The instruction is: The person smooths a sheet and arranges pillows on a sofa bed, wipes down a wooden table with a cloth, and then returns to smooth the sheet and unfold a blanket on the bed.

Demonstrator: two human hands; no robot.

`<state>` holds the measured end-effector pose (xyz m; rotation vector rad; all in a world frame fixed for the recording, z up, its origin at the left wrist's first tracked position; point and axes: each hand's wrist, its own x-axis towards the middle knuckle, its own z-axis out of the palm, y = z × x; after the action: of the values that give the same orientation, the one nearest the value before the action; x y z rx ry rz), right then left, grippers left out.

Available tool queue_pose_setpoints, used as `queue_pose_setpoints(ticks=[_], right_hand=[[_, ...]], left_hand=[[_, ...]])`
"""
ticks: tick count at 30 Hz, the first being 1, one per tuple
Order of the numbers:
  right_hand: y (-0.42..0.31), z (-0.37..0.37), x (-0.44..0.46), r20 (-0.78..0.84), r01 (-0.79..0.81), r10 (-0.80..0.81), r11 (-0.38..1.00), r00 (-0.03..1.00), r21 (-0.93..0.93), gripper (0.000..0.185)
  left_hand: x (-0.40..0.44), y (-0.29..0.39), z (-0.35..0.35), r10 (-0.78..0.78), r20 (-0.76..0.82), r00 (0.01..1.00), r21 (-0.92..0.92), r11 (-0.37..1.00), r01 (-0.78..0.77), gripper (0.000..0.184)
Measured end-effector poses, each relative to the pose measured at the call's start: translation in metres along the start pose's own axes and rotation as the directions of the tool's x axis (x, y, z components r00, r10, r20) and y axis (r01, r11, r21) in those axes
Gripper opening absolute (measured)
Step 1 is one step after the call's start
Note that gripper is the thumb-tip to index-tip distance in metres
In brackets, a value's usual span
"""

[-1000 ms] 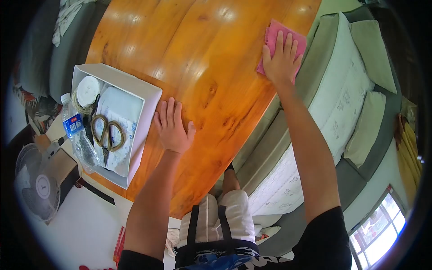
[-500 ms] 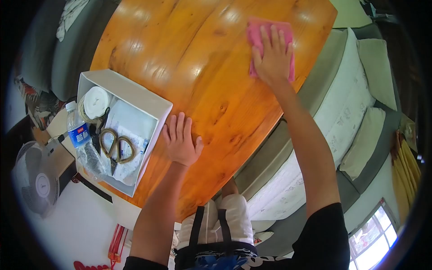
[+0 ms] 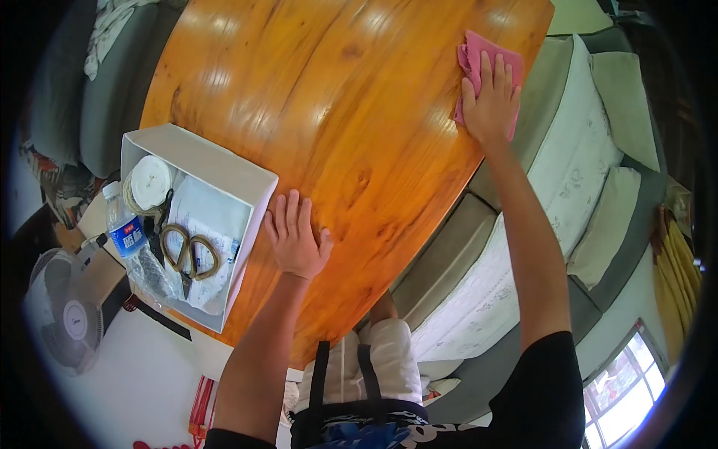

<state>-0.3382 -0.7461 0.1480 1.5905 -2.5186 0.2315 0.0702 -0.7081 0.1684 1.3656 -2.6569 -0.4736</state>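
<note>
Under my right hand [image 3: 493, 105] lies a folded pink cloth [image 3: 479, 52], pressed flat near the far right edge of the wooden table [image 3: 359, 127]. The fingers are stretched out over the cloth. My left hand [image 3: 298, 238] rests palm down on the wood, fingers spread, holding nothing. Just left of it stands a white open box [image 3: 217, 159]. Inside are scissors [image 3: 191, 253] with wrapped handles, a white roll [image 3: 151, 182], papers and clear plastic.
A water bottle [image 3: 126, 224] is at the box's left side. A fan [image 3: 75, 318] stands at the lower left. Along the table's right edge runs a sofa [image 3: 553, 172] with cushions [image 3: 607, 224]. Grey seating [image 3: 120, 90] is at the upper left.
My right hand has moved right with the pink cloth, to the table's edge. The cloth's left side is now bunched. My left hand stays in place beside the box.
</note>
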Motion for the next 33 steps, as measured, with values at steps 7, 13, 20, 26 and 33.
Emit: queue_pose_setpoints(ticks=[7,13,20,26,33], right_hand=[[-0.09,-0.056,-0.155,0.32,0.071,-0.114,0.987,0.94,0.143,0.069],[-0.003,-0.017,-0.041,0.106,-0.148,0.136,0.982,0.985,0.121,0.066],[-0.073,-0.04,-0.133,0.224,-0.105,0.092,0.994,0.97,0.044,0.07],[-0.096,-0.058,-0.178,0.3,-0.164,0.101,0.968,0.948,0.191,0.07],[-0.097,-0.054,-0.178,0.264,-0.17,0.111,0.962,0.958,0.212,0.07]], left_hand=[[-0.001,-0.002,0.004,0.023,-0.025,0.999,0.0,1.0,-0.023,0.067],[-0.001,0.001,-0.002,-0.033,0.034,0.999,-0.002,0.999,0.033,0.065],[-0.002,0.0,0.003,0.015,0.001,1.0,0.016,1.0,-0.015,0.067],[-0.001,0.001,0.003,0.025,-0.012,1.0,0.052,0.998,-0.024,0.061],[-0.002,0.003,0.003,0.044,0.063,0.997,0.208,0.977,-0.056,0.063]])
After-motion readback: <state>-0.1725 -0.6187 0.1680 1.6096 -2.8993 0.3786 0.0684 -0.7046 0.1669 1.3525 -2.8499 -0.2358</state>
